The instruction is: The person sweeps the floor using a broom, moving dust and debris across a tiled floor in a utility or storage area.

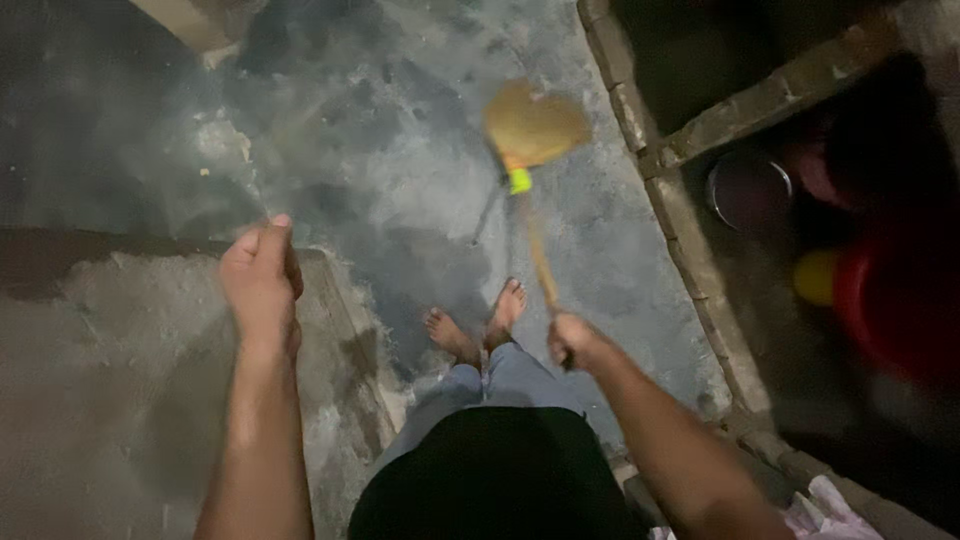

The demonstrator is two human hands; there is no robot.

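My right hand (573, 342) grips the wooden handle of a broom (531, 190). Its straw-coloured bristle head, blurred by motion, is out in front of my bare feet (480, 322) on the wet grey concrete floor (400, 170); a green band sits where the head meets the handle. My left hand (262, 275) is raised at the left with the fingers curled into a loose fist, holding nothing, over the edge of a raised concrete step (120, 330).
A brick kerb (690, 270) runs down the right side. Beyond it, in shadow, stand a metal pot (748, 190), a red tub (890, 300) and a yellow object (815, 277). Pale cloth (825, 510) lies at bottom right. A box corner (190, 22) shows at top left.
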